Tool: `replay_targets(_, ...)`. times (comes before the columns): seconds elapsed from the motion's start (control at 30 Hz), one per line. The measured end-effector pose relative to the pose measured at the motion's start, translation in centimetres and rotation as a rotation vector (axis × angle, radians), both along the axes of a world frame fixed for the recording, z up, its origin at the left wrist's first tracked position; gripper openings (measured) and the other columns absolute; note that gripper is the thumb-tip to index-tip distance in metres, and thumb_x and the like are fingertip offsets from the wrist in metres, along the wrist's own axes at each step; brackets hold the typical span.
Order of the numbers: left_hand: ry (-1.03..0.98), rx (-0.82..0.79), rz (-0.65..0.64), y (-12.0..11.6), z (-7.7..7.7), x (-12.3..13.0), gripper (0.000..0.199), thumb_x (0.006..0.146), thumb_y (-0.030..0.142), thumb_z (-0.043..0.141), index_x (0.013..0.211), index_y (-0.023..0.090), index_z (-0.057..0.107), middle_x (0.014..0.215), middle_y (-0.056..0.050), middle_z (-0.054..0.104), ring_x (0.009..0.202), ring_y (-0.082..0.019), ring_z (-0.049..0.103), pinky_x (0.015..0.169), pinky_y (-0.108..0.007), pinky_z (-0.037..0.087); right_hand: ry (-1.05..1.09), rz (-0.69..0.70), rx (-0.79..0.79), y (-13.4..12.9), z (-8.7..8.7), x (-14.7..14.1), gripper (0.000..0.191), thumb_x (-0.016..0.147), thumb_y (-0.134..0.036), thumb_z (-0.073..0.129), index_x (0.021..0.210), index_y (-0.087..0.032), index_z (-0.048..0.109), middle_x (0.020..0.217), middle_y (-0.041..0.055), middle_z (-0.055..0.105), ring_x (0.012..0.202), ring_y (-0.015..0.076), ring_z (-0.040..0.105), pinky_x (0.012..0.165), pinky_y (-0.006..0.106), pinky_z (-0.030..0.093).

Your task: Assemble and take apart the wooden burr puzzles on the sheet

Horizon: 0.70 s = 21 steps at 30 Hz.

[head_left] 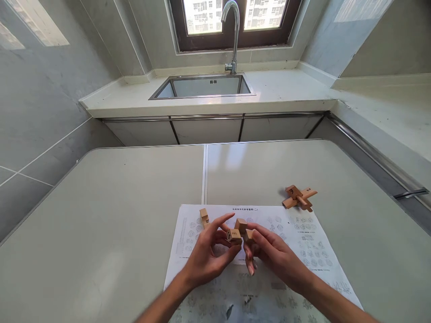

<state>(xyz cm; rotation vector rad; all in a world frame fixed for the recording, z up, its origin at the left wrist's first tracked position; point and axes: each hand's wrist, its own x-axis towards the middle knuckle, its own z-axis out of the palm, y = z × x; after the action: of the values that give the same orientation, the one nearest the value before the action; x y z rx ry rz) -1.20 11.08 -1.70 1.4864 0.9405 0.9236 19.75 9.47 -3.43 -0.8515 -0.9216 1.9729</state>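
Left hand pinching marked wooden block between thumb and fingers; right hand pinching second block just rightward, over printed sheet. Third block sitting between, farther out; long axes hard to tell. Loose notched block resting nearer left hand.

A black 2 can be read on one arm of the wooden cross, whose other flat arm bears a character too unclear to settle. The held wooden block shows dark, illegible marks. On the printed sheet, a Chinese heading tops captions too small to read.
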Motion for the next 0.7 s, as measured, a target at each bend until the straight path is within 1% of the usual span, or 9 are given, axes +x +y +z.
replay_targets(0.1,0.044,0.048,-0.049,0.1,-0.1,-0.2,0.054,0.094,0.018,0.070,0.146,0.030,0.057,0.107,-0.007,0.067,0.092,-0.020,0.076,0.087,-0.035,0.066,-0.069,0.002,0.113,0.0,0.4,-0.2,0.043,0.107,-0.056,0.051,0.121,-0.018,0.065,0.079,0.0008,0.065,0.061,0.0162,0.067,0.066,0.033,0.051)
replay_targets(0.17,0.068,0.069,-0.058,0.1,-0.3,-0.3,0.052,0.094,0.017,0.070,0.143,0.030,0.059,0.111,-0.009,0.066,0.094,-0.021,0.075,0.086,-0.035,0.066,-0.105,-0.027,0.160,0.1,0.5,-0.3,0.043,0.106,-0.057,0.052,0.115,-0.017,0.066,0.077,0.0010,0.066,0.060,0.0158,0.066,0.064,0.032,0.050)
replay_targets(0.3,0.084,0.106,-0.079,0.0,-0.6,-0.2,0.052,0.093,0.012,0.069,0.140,0.031,0.058,0.114,-0.008,0.067,0.091,-0.019,0.075,0.083,-0.033,0.066,-0.182,-0.074,0.175,0.0,0.1,-0.3,0.045,0.107,-0.059,0.048,0.102,-0.018,0.065,0.074,0.0010,0.065,0.057,0.0156,0.063,0.061,0.031,0.049)
replay_targets(0.43,0.139,0.176,-0.129,-0.3,-1.0,-0.2,0.053,0.092,0.008,0.067,0.139,0.033,0.059,0.114,-0.007,0.070,0.092,-0.019,0.075,0.084,-0.034,0.065,-0.275,-0.118,0.181,-0.1,-0.4,-0.3,0.050,0.108,-0.061,0.043,0.087,-0.020,0.063,0.061,-0.0006,0.061,0.052,0.0158,0.057,0.057,0.031,0.044)
replay_targets(0.5,0.139,0.181,-0.139,-0.4,-1.2,-0.1,0.056,0.093,0.009,0.068,0.142,0.034,0.058,0.114,-0.006,0.071,0.090,-0.018,0.075,0.083,-0.034,0.065,-0.290,-0.137,0.178,-0.2,-0.4,-0.4,0.049,0.107,-0.062,0.044,0.087,-0.021,0.062,0.059,-0.0012,0.060,0.050,0.0156,0.055,0.055,0.030,0.043)
replay_targets(0.63,0.096,0.150,-0.130,-0.4,-1.4,-0.1,0.064,0.089,0.008,0.072,0.145,0.035,0.056,0.117,-0.005,0.071,0.086,-0.016,0.076,0.081,-0.032,0.066,-0.243,-0.163,0.132,-0.1,0.0,-0.5,0.042,0.104,-0.063,0.051,0.107,-0.022,0.061,0.066,-0.0026,0.062,0.049,0.0126,0.051,0.051,0.027,0.041)
replay_targets(0.7,0.070,0.109,-0.115,-0.3,-1.3,0.0,0.068,0.086,0.008,0.076,0.145,0.034,0.056,0.117,-0.005,0.071,0.085,-0.016,0.076,0.080,-0.031,0.067,-0.235,-0.154,0.125,0.0,0.1,-0.4,0.041,0.104,-0.061,0.053,0.112,-0.022,0.059,0.069,-0.0028,0.063,0.049,0.0111,0.051,0.051,0.026,0.042)
